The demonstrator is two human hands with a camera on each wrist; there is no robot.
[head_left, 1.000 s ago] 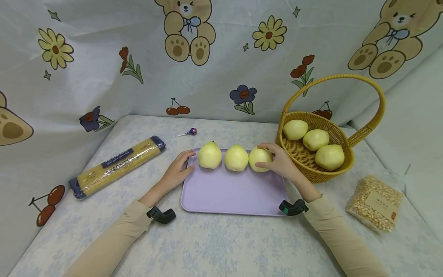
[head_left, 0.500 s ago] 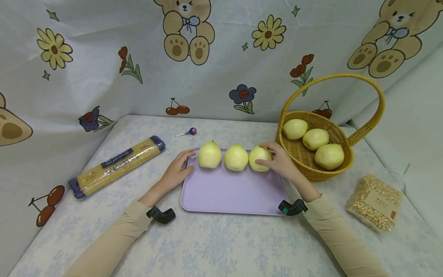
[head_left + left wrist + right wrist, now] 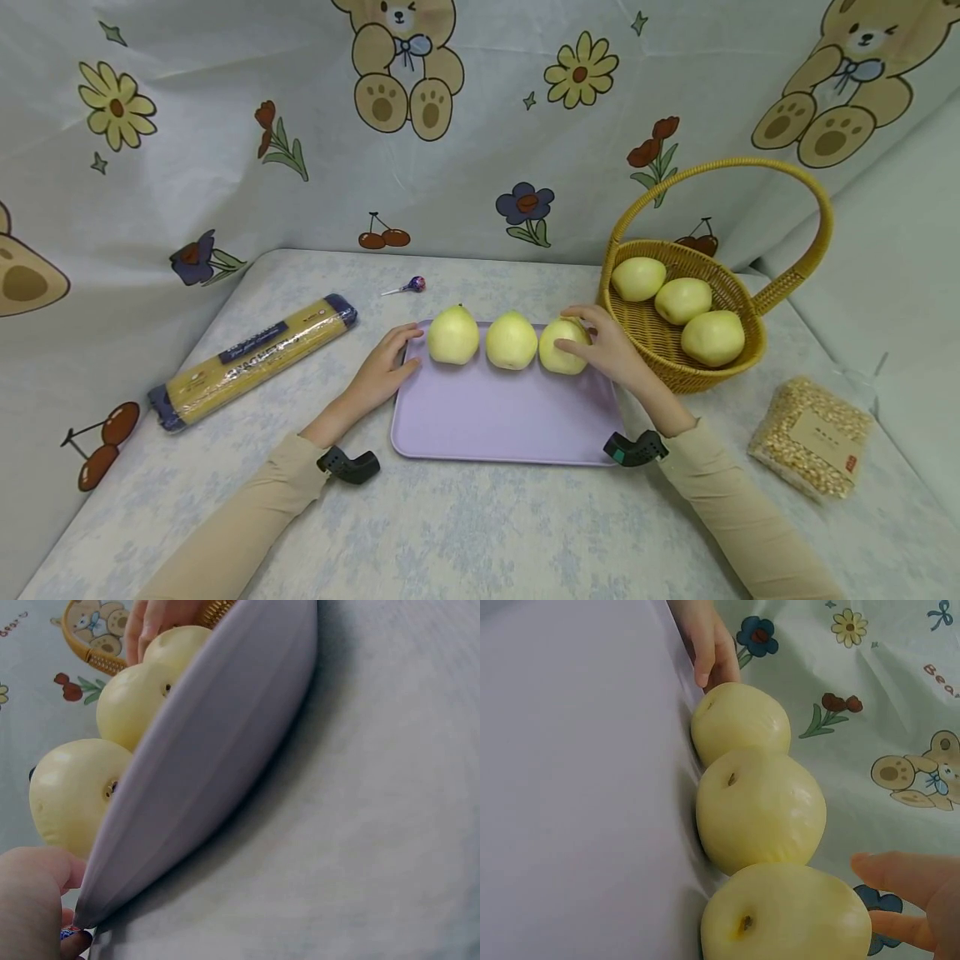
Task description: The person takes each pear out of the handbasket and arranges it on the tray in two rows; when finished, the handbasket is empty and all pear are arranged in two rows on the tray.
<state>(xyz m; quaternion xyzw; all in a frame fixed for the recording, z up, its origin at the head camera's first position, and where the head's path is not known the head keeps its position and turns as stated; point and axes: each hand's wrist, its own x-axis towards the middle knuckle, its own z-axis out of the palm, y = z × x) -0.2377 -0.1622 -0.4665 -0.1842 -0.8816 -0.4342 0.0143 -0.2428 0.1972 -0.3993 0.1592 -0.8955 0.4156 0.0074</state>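
Note:
A lilac tray (image 3: 502,417) lies on the table with three pale yellow-green pears in a row along its back: a left pear (image 3: 453,335), a middle pear (image 3: 512,341) and a right pear (image 3: 561,354). My left hand (image 3: 381,371) holds the tray's left rim, its thumb over the edge; the fingers on the outside are partly hidden in the left wrist view. Around the right pear is my right hand (image 3: 613,354). In the right wrist view its upper fingertip (image 3: 866,861) stands apart from that pear (image 3: 787,915), and a second finger reaches behind it.
A wicker basket (image 3: 738,362) with a tall handle and three more pears stands at the back right. Right of the tray lies a bag of corn kernels (image 3: 813,437). A long yellow noodle packet (image 3: 255,362) lies left, and a lollipop (image 3: 416,284) behind the tray.
My right thumb has risen slightly over the right pear, which has shifted a little. My left hand and the tray look unchanged.

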